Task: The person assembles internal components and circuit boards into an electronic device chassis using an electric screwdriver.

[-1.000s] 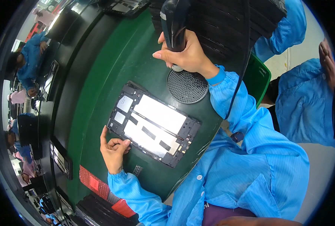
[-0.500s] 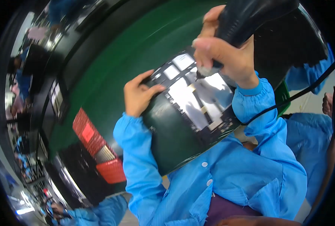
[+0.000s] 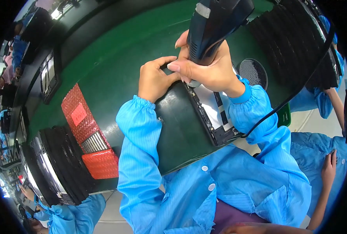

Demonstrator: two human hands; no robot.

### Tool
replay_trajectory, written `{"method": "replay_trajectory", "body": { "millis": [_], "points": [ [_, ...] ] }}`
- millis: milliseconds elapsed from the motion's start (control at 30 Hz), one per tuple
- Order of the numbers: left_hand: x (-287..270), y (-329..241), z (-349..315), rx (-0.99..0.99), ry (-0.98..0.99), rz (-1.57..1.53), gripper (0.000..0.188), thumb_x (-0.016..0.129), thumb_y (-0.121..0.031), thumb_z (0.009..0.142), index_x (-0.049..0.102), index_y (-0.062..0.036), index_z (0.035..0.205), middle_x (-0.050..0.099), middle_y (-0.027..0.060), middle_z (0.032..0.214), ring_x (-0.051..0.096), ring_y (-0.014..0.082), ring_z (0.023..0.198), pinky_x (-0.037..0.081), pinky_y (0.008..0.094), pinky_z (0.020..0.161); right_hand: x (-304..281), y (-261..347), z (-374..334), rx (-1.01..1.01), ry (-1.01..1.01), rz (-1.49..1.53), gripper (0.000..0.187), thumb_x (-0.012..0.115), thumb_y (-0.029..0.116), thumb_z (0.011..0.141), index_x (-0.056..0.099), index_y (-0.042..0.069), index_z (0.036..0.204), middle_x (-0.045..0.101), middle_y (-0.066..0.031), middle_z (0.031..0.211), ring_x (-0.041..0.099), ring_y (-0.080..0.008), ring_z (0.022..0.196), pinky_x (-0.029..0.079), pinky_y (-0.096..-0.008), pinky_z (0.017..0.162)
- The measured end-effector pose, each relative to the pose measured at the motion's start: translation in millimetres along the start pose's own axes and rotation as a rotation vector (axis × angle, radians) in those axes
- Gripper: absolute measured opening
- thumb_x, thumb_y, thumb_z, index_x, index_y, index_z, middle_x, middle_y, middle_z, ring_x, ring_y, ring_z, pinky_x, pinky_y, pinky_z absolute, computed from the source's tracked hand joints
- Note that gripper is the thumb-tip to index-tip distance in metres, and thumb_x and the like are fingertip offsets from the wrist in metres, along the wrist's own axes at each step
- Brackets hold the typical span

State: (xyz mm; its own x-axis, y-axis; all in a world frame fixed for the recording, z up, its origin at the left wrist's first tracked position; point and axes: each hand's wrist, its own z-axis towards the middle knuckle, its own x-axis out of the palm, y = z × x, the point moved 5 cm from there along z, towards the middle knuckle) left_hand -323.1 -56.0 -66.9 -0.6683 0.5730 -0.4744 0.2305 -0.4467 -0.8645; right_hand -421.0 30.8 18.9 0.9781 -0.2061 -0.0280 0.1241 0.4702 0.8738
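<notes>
My right hand is wrapped round a black corded electric screwdriver, held steeply with its lower end down at an opened tablet-like device. The device has a dark frame and white panels inside, and lies on the green table mat. Its far part is hidden under my hands and the screwdriver. My left hand is closed at the device's far left corner, thumb and forefinger beside my right fingertips. The tool's tip is hidden behind my fingers.
A round dark dish stands right of the device, before a stack of black panels. Red bubble wrap with metal strips lies left, beside another panel stack. The black cable crosses my right sleeve. Co-workers sit on both sides.
My right hand and the screwdriver have moved left, from above the device's middle to its far left corner beside my left hand. The view has shifted, and the round dish now shows.
</notes>
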Motion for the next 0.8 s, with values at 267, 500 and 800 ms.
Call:
{"method": "replay_trajectory", "body": {
  "millis": [267, 500, 800],
  "points": [
    [2.2, -2.2, -2.9, 0.0, 0.018, -0.021, 0.04, 0.079, -0.014, 0.061, 0.067, -0.0007, 0.096, 0.068, 0.0152, 0.082, 0.064, 0.0166, 0.064, 0.05, 0.0284, 0.063, 2.7, -3.6, -2.9, 0.024, 0.002, 0.016, 0.033, 0.07, -0.002, 0.074, 0.047, -0.001, 0.099, 0.056, -0.0058, 0.058, 0.055, -0.0103, 0.048, 0.042, -0.0227, 0.044],
    [-3.6, -1.0, -8.6, -0.072, 0.06, -0.054, 0.042, 0.078, -0.012, 0.062, 0.066, -0.0006, 0.1, 0.068, 0.0158, 0.079, 0.066, 0.0187, 0.067, 0.05, 0.0287, 0.063, 9.3, -1.4, -10.4, 0.017, 0.006, 0.009, 0.03, 0.07, -0.004, 0.074, 0.049, -0.002, 0.095, 0.057, -0.0062, 0.061, 0.056, -0.0099, 0.051, 0.043, -0.0229, 0.045],
    [-33.2, -83.4, -64.4, 0.169, -0.153, 0.389, 0.018, 0.059, -0.001, 0.076, 0.064, 0.0023, 0.093, 0.065, 0.0186, 0.084, 0.066, 0.0272, 0.072, 0.052, 0.0328, 0.065, -5.0, -0.4, -24.5, 0.023, -0.192, -0.078, 0.028, 0.069, -0.007, 0.073, 0.05, -0.001, 0.094, 0.058, -0.0055, 0.061, 0.056, -0.0096, 0.051, 0.044, -0.0225, 0.045]
  ]
}}
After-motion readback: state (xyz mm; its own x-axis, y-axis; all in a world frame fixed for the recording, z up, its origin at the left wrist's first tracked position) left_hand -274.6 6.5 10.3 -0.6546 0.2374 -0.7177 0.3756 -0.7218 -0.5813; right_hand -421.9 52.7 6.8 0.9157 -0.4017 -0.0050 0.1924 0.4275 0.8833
